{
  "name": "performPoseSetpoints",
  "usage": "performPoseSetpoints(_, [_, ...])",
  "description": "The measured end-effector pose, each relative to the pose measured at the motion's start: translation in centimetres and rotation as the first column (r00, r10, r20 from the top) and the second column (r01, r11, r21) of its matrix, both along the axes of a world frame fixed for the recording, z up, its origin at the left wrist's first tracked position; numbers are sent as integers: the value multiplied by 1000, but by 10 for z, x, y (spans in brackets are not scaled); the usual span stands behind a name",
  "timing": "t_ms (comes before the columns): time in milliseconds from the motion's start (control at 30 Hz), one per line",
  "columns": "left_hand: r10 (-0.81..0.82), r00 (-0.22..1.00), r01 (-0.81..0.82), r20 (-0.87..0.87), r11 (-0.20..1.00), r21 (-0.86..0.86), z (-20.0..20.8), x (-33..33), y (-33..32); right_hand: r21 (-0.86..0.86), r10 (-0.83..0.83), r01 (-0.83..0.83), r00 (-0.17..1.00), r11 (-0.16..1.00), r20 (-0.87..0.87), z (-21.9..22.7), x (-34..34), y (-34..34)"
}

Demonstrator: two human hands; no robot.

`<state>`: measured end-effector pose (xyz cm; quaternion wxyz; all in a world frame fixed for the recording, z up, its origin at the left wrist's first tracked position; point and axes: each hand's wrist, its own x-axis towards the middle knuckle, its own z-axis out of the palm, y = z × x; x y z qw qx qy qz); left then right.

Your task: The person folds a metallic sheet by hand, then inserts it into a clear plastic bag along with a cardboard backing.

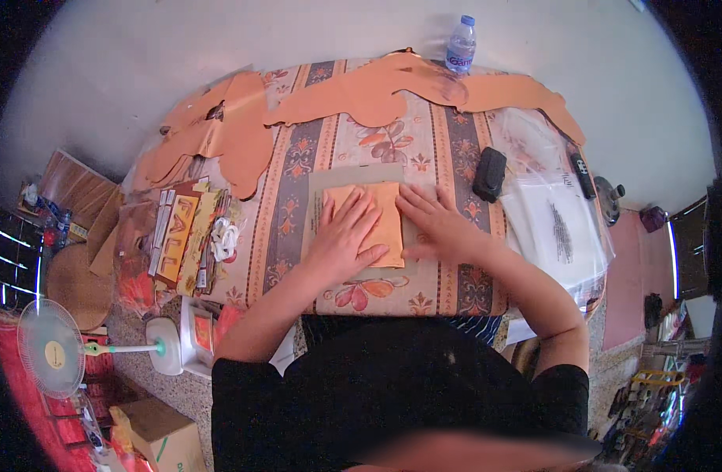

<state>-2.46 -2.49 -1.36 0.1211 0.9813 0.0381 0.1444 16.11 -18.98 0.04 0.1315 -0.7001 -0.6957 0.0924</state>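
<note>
Smoothing orange paper (389, 216) seemed underway.
Left hand (345, 234) lay spread atop, right hand (446, 226) apart at right; next probably called for steady pressure.

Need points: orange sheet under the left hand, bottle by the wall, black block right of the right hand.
Orange sheet (389, 226): head view, uncovered strip toward its right edge.
Bottle (460, 49): head view, middle of its body.
Black block (489, 175): head view, middle of its upper face.
</note>
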Motion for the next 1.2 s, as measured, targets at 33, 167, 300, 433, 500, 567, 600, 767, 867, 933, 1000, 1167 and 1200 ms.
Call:
performPoseSetpoints(33, [3,1000,-3,2,1000,1,-1,0,0,20,-10,11,999,1000,-53,1,2,1])
performPoseSetpoints(167, [17,999,-17,-33,1000,-6,1,1,-1,122,-54,71,989,990,-141,1,12,10])
performPoseSetpoints(300, [13,1000,-13,-23,1000,-21,0,1,-1,213,-88,125,980,969,-176,4,14,25])
performPoseSetpoints(433, [9,1000,-8,5,1000,-29,-1,1,-1,263,-110,128,991,956,-81,0,9,35])
performPoseSetpoints(500, [9,1000,-8,21,999,-33,-2,1,-1,230,-140,159,985,960,-99,1,7,38])
performPoseSetpoints(567, [7,999,-6,34,1000,-30,-1,0,-1,268,-103,121,992,956,-80,0,8,39])
performPoseSetpoints(600, [7,999,-6,34,1000,-31,-1,0,-1,267,-103,121,991,956,-80,0,9,39])
performPoseSetpoints(767, [10,1000,-9,13,999,-52,-1,1,-1,348,-92,83,996,934,8,-3,10,37])
performPoseSetpoints(867, [21,1000,-21,-3,999,-49,1,1,-2,423,-38,36,999,905,-3,0,1,28])
performPoseSetpoints(933, [23,1000,-24,-15,999,-47,1,2,-1,357,-25,39,999,933,-44,5,-7,20])
performPoseSetpoints(1000, [28,999,-29,-26,999,-44,0,1,-1,290,-13,37,996,956,-84,11,-15,12])
performPoseSetpoints(1167, [29,1000,-29,-1,999,-33,-2,1,-1,221,-6,27,995,975,-96,16,-24,3])
performPoseSetpoints(1200, [29,1000,-29,0,999,-33,-2,1,-1,221,-7,28,995,975,-95,15,-23,4])
